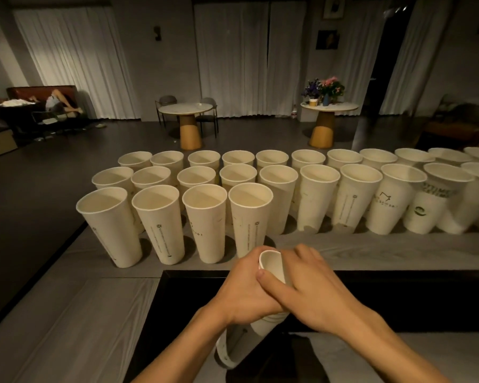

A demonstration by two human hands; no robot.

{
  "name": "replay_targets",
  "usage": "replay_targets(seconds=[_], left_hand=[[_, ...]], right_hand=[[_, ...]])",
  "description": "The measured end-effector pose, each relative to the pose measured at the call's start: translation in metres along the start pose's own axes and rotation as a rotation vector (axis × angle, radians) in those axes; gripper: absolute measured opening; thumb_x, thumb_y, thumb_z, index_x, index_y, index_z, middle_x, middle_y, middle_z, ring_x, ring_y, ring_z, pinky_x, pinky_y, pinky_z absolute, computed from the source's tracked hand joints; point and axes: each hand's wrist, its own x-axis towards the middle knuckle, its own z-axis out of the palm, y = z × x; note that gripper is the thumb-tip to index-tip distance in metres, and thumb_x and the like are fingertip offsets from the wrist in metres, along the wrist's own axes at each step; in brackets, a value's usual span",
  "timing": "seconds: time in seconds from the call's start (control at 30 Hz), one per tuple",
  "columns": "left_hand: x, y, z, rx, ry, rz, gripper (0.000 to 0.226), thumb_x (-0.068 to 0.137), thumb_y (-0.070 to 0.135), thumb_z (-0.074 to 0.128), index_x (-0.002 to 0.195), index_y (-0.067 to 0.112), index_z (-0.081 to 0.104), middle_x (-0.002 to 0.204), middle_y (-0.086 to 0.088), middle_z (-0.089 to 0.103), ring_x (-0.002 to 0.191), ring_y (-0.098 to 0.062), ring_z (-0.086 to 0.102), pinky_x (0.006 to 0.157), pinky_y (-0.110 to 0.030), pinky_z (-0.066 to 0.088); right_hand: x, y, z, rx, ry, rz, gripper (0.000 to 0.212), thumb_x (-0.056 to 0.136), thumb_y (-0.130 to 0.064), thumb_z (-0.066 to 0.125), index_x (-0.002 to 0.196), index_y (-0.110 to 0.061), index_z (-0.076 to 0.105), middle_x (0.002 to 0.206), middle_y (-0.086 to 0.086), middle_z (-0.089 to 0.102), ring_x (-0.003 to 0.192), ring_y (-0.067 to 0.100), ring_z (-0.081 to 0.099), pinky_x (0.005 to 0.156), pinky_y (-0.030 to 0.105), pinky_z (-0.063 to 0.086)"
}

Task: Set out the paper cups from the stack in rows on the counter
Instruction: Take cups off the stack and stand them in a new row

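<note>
A stack of white paper cups [256,328] lies tilted in front of me, open mouth [271,262] facing away. My left hand [244,288] wraps around the stack from the left. My right hand [310,283] grips the top cup, thumb across its side and fingers over its rim. Three rows of upright paper cups stand on the grey counter [343,250]: the near row [205,225] holds several cups at the left, while the middle row [318,197] and far row [307,160] stretch off to the right.
A dark recessed well [398,299] sits below my hands, between counter surfaces. The counter's left edge [75,239] drops to a dark floor. Beyond stand two round tables [187,109], one with flowers [325,88], and white curtains.
</note>
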Motion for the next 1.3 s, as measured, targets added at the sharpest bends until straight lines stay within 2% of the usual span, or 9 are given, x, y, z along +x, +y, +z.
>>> replay_targets(seconds=[0.3,0.43,0.63,0.73,0.83,0.93,1.03,1.17,1.3], left_hand=[[0.016,0.025,0.022,-0.007,-0.040,0.026,0.082,0.054,0.026,0.100,0.126,0.028,0.061,0.118,0.012,0.073,0.113,-0.005,0.069,0.094,-0.023,0.056],[0.014,0.042,0.043,0.118,-0.022,0.019,0.072,0.058,0.047,0.089,0.122,0.038,0.057,0.117,0.016,0.066,0.110,0.000,0.065,0.093,-0.030,0.058],[0.011,0.051,0.055,0.136,0.055,0.095,0.054,0.067,0.032,0.089,0.100,0.052,0.053,0.103,0.029,0.065,0.102,0.002,0.065,0.083,-0.015,0.054],[0.010,0.054,0.057,0.120,0.058,0.107,0.054,0.062,0.043,0.085,0.104,0.052,0.053,0.108,0.042,0.060,0.104,0.005,0.065,0.084,-0.012,0.051],[0.014,0.050,0.062,0.128,0.063,0.111,0.062,0.064,0.032,0.093,0.107,0.051,0.053,0.109,0.042,0.060,0.105,0.009,0.064,0.085,-0.008,0.049],[0.015,0.045,0.067,0.115,0.039,0.073,0.086,0.060,0.043,0.094,0.131,0.047,0.046,0.122,0.027,0.062,0.116,0.006,0.061,0.094,-0.015,0.050],[0.013,0.037,0.072,0.093,0.025,0.048,0.115,0.060,0.033,0.101,0.153,0.035,0.033,0.138,0.020,0.056,0.128,0.000,0.057,0.104,-0.024,0.051],[0.016,0.030,0.089,0.051,0.069,0.080,0.105,0.063,0.024,0.101,0.150,0.035,0.043,0.138,0.014,0.062,0.129,-0.010,0.061,0.106,-0.037,0.054],[0.027,0.029,0.108,0.043,0.123,0.075,0.096,0.068,0.033,0.098,0.147,0.036,0.044,0.133,0.015,0.064,0.124,-0.007,0.064,0.103,-0.039,0.056]], right_hand=[[-0.014,0.027,-0.042,-0.082,-0.038,-0.032,0.063,0.096,-0.072,0.033,0.135,-0.027,0.054,0.108,-0.007,0.047,0.106,0.008,0.042,0.084,0.025,0.033],[-0.018,0.033,-0.044,-0.078,-0.091,0.021,0.082,0.086,-0.086,0.023,0.141,-0.030,0.048,0.118,-0.002,0.048,0.114,0.014,0.044,0.093,0.032,0.041],[-0.019,0.045,-0.030,-0.024,0.020,-0.044,0.073,0.095,-0.075,0.017,0.135,-0.025,0.051,0.111,-0.004,0.044,0.107,0.011,0.041,0.095,0.029,0.039],[-0.016,0.052,-0.029,-0.018,0.023,-0.069,0.070,0.096,-0.073,0.018,0.136,-0.025,0.050,0.111,-0.004,0.044,0.107,0.011,0.040,0.094,0.029,0.039],[-0.014,0.058,-0.031,-0.034,-0.004,-0.079,0.067,0.098,-0.071,0.020,0.138,-0.026,0.048,0.115,-0.003,0.042,0.109,0.011,0.040,0.090,0.026,0.036],[-0.013,0.067,-0.035,-0.067,-0.017,-0.110,0.066,0.099,-0.069,0.023,0.145,-0.025,0.042,0.121,-0.003,0.041,0.114,0.010,0.038,0.092,0.025,0.035],[-0.010,0.083,-0.044,-0.086,0.013,-0.116,0.065,0.100,-0.065,0.026,0.150,-0.024,0.037,0.129,-0.002,0.040,0.119,0.011,0.036,0.095,0.024,0.034],[-0.008,0.096,-0.057,-0.049,0.008,-0.100,0.069,0.100,-0.060,0.025,0.156,-0.022,0.031,0.136,-0.001,0.038,0.127,0.013,0.034,0.104,0.027,0.034],[-0.009,0.095,-0.057,-0.004,0.051,-0.048,0.076,0.094,-0.068,0.022,0.155,-0.025,0.034,0.137,0.001,0.041,0.130,0.016,0.035,0.110,0.036,0.036]])
